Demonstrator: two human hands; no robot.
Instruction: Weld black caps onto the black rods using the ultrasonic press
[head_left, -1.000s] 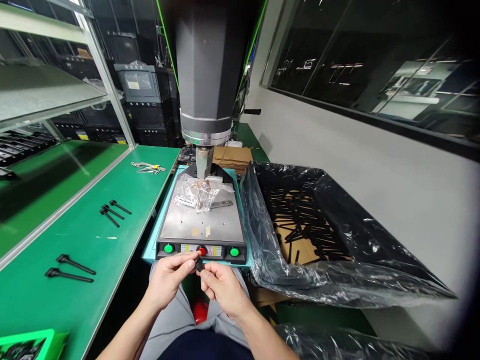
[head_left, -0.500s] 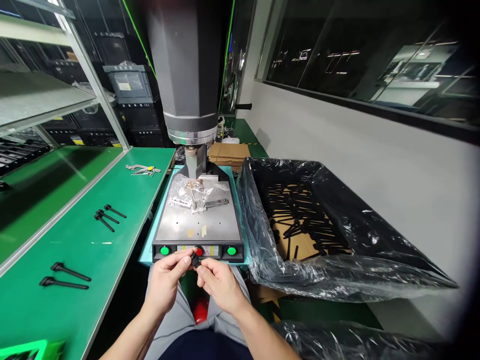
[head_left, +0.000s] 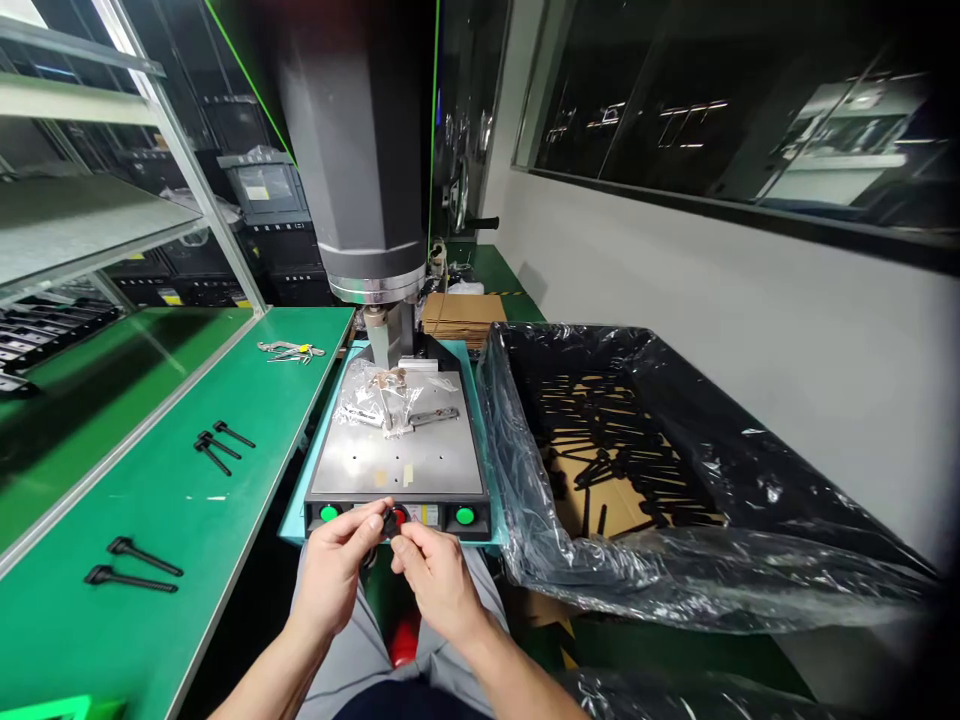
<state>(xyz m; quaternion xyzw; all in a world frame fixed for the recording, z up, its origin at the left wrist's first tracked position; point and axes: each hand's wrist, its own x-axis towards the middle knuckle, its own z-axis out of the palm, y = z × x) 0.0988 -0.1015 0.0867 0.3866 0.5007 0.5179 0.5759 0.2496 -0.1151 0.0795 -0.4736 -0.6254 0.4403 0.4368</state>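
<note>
A small black part [head_left: 391,521] is pinched between my two hands, in front of the machine's front panel. My left hand [head_left: 339,556] has its thumb and index finger closed on the part's left side. From the right, my right hand [head_left: 435,570] grips it with thumb and fingertips. Fingers cover most of the part, so its full shape is hidden. Just beyond lies the press machine's metal base plate [head_left: 375,465], bearing a clear plastic bag [head_left: 360,395] and metal fixture pieces. A red button and a green button [head_left: 465,516] are on its front panel.
On the green table [head_left: 247,395] at left lie several black threaded rods with knobs [head_left: 135,580] and pliers [head_left: 292,352]. A plastic-lined bin [head_left: 517,440] of similar black pieces on cardboard stands at right. The press head [head_left: 352,200] hangs above the plate.
The camera view has shifted slightly, so the surroundings sit a little lower. Both hands keep hold of the small black part in nearly the same place, with only slight finger movement.
</note>
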